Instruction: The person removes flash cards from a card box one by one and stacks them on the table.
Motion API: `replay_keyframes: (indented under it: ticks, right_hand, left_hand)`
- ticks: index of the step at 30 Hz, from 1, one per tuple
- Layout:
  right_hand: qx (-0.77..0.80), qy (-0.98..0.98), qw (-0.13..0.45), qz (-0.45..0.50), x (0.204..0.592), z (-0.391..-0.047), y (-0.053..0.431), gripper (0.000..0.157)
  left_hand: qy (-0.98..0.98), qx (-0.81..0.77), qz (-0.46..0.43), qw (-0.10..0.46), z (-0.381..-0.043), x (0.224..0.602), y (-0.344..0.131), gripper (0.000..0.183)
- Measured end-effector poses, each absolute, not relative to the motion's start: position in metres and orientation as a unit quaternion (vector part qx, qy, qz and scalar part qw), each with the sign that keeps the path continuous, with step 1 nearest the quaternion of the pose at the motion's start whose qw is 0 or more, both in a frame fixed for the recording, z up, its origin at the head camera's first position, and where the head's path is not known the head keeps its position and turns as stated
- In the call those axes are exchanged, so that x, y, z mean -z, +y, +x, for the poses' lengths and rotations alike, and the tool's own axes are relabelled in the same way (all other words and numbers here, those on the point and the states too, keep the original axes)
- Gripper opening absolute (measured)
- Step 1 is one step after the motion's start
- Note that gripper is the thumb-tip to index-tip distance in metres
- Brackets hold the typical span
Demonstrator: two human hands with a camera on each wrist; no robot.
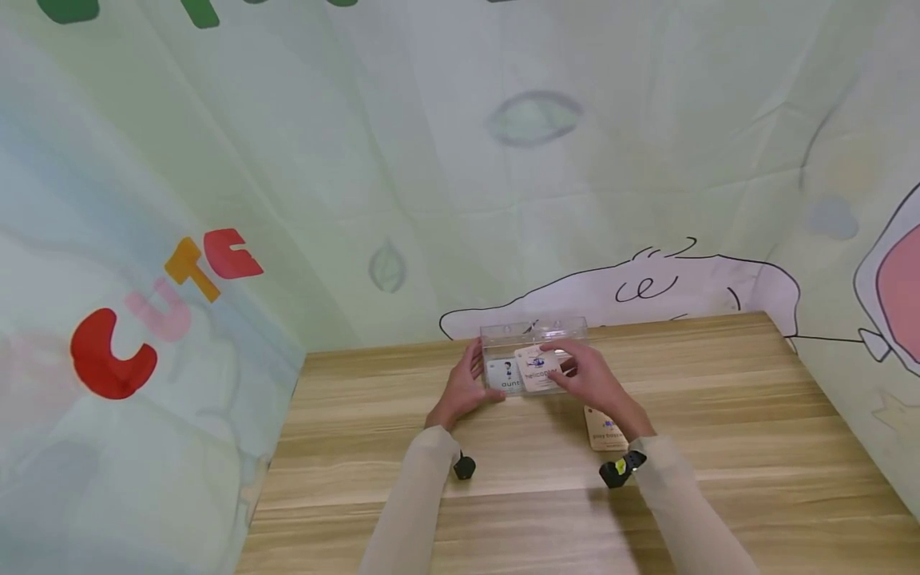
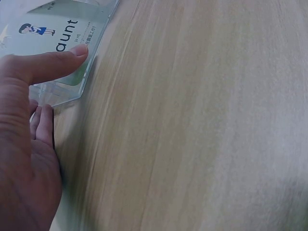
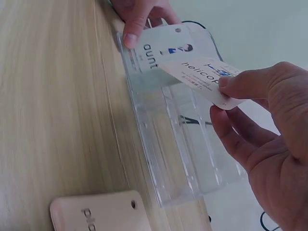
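Observation:
A clear plastic card holder (image 1: 561,326) stands near the back edge of the table, with a pale green card (image 2: 72,29) reading "aunt" in its left part. My left hand (image 1: 461,389) grips the holder's left end, thumb (image 2: 57,63) across the front and fingers at the side. Between thumb and fingers, my right hand (image 1: 595,382) pinches a pale card (image 3: 202,79) reading "helicopter". This card is tilted in front of the holder and partly covers the "aunt" card in the head view. The holder's right part shows through as see-through plastic in the right wrist view.
Pale cards (image 1: 604,431), the top one with a punched corner hole, lie on the wooden table (image 1: 517,511) under my right wrist. A printed cloth (image 1: 431,160) rises behind the table's back edge and along both sides.

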State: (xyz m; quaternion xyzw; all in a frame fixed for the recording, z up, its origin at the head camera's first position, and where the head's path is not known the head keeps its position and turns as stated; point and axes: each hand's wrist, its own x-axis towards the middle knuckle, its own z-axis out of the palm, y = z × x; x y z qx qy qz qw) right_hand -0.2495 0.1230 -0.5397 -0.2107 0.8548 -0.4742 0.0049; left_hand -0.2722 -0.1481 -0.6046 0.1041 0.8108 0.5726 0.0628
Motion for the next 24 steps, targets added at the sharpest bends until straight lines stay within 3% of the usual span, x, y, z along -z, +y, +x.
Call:
replay_keyframes:
  ticks: [8,16,24]
  right_hand:
    - [0.461,0.864,-0.001,-0.202,0.536,-0.246,0.141,0.047]
    - [0.459,0.866,0.002,-0.196,0.536,-0.242,0.159,0.051]
    - [0.457,0.871,0.012,-0.18,0.54,-0.236,0.178,0.056]
  left_hand:
    - [0.81,-0.575,0.106,0.053,-0.27,0.603,-0.146,0.117]
    - [0.806,-0.577,0.111,0.066,-0.254,0.565,-0.143,0.111]
    - [0.815,-0.567,0.104,0.058,-0.271,0.604,-0.147,0.116]
